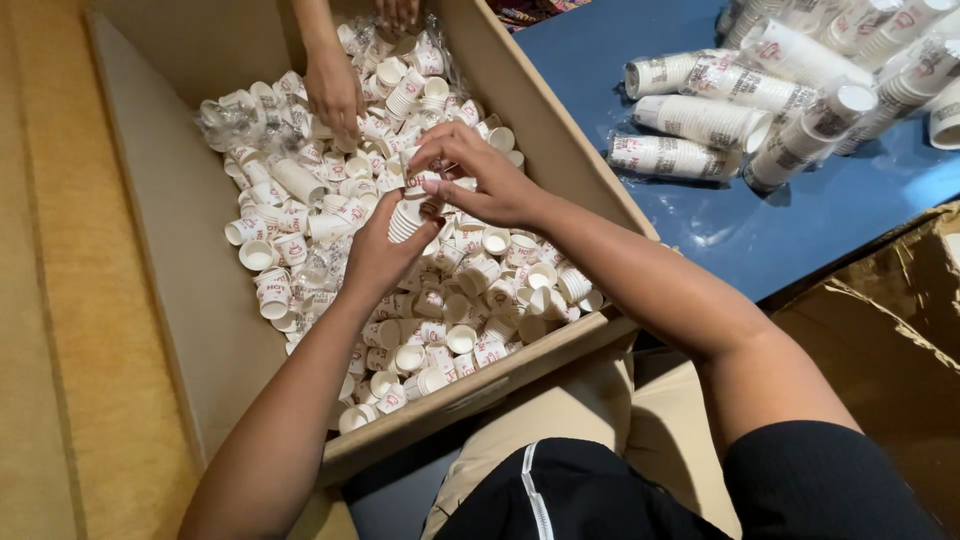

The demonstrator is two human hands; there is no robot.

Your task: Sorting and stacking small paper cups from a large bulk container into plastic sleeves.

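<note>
My left hand grips a short cup stack (tilted upward); my right hand, just above, pinches one cup.

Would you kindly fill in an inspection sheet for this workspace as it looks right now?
Surface: cardboard box on tan floor; blue surface at right.
Job's things: loose paper cups heaped in the box; left hand holds a short cup stack, right hand pinches a cup above it.
Clutter: wrapped cup sleeves on the blue surface.
Grippers: both bare hands busy; another person's hand among the cups.
Cables: nothing seen.
Surroundings: torn cardboard at right.
</note>
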